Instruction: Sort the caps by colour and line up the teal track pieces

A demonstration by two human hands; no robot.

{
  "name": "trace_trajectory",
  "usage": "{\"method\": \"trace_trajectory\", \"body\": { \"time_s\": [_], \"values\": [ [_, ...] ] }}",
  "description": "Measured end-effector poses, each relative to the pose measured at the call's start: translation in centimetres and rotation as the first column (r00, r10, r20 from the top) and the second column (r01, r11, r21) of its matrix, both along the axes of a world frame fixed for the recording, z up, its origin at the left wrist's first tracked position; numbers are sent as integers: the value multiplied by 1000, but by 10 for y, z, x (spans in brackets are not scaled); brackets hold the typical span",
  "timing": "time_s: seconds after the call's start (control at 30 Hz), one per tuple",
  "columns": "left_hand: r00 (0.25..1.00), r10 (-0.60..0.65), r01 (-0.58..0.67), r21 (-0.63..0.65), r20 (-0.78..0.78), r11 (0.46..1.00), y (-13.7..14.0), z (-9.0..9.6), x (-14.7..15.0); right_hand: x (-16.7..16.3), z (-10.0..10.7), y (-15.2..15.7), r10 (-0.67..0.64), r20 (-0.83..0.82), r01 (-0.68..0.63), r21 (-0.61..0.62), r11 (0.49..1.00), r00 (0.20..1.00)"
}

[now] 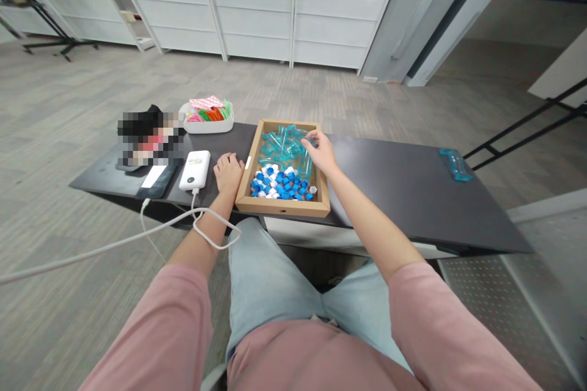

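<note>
A shallow cardboard box [283, 210] sits on the dark table. Clear teal plastic tube-like pieces [280, 145] fill its far part, and a pile of small blue and white pieces [282, 184] lies in the near part. My right hand [321, 151] is over the box's right side, thumb and fingers curved and apart, close to the teal pieces. Whether its fingertips touch one is hard to see. My left hand [229, 172] rests on the table beside the box's left wall, its fingers stretched out and holding nothing.
A white power bank [195, 171] with a cable stands left of my left hand. Behind it is a white bin [208, 127] of colourful items. A pixelated patch covers things at the table's left. One teal piece [455, 165] lies at the far right of the table [389, 189].
</note>
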State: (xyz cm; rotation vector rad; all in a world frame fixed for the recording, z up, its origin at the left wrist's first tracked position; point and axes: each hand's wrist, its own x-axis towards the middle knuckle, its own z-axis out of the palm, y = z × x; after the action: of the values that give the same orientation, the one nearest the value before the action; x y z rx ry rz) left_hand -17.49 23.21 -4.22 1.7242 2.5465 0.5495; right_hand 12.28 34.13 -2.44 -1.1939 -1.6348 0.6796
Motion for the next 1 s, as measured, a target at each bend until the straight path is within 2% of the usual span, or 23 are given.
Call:
{"method": "trace_trajectory", "body": {
  "time_s": [0.1, 0.2, 0.33, 0.43, 0.6, 0.77, 0.9, 0.97, 1.0],
  "values": [
    [1000, 1, -1, -1, 4, 1000, 0, 1, 0, 0, -3, -1, -32, -152, 31, -6, 999, 988],
    [1000, 1, -1, -3, 11, 1000, -1, 3, 1, 1, -1, -1, -94, -398, 61, -95, 994, 913],
    [1000, 2, -1, -15, 16, 1000, -2, 7, 2, 9, 10, 0, -241, -702, 40, -290, 956, 671],
    [1000, -11, 11, -24, 23, 1000, -4, 8, 1, 18, 18, -3, -325, -805, -40, -395, 918, 496],
    [999, -27, 28, -47, 38, 998, -5, 11, 0, 30, 25, -14, -399, -851, -142, -466, 873, 341],
    [1000, -7, 9, -66, 21, 998, -6, 15, 3, 43, 22, -19, -417, -862, -177, -476, 862, 288],
    [1000, -4, 5, -75, 7, 997, -5, 13, 3, 59, 14, -22, -399, -880, -84, -432, 898, 257],
    [1000, 0, 0, -67, 0, 998, -4, 10, 1, 70, 12, -29, -334, -877, 27, -346, 938, 347],
    [1000, 1, -1, -60, -2, 998, -4, 9, 0, 76, 12, -35, -282, -853, 103, -263, 959, 439]
  ]
}}
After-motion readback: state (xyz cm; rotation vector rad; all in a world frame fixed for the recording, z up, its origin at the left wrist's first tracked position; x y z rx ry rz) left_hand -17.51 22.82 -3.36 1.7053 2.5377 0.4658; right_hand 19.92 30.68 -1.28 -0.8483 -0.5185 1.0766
